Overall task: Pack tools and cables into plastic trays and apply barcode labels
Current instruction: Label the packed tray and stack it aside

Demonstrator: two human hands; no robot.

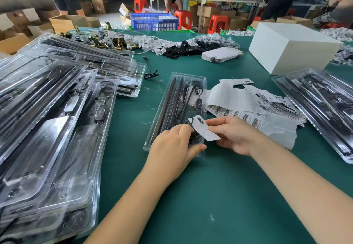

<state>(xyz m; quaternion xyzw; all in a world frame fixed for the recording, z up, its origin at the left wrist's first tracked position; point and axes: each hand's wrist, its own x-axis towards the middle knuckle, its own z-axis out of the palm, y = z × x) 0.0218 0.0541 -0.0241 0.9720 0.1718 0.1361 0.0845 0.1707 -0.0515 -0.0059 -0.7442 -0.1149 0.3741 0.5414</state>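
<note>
A clear tray (pixel 176 98) lay on the green table (pixel 219 196), holding black rods and a cable. Over its near end, the right hand (pixel 232 134) pinched a label (pixel 205 130) between thumb and fingers. The left hand (pixel 172 148) rested on the tray's near end, fingers curled at the label's left edge. Barcode sheets (pixel 236 114) lay just right of the tray.

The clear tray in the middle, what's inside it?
The clear plastic tray holds long black rods and a black cable with a small controller. Both hands and a white label hide its near end.
</note>
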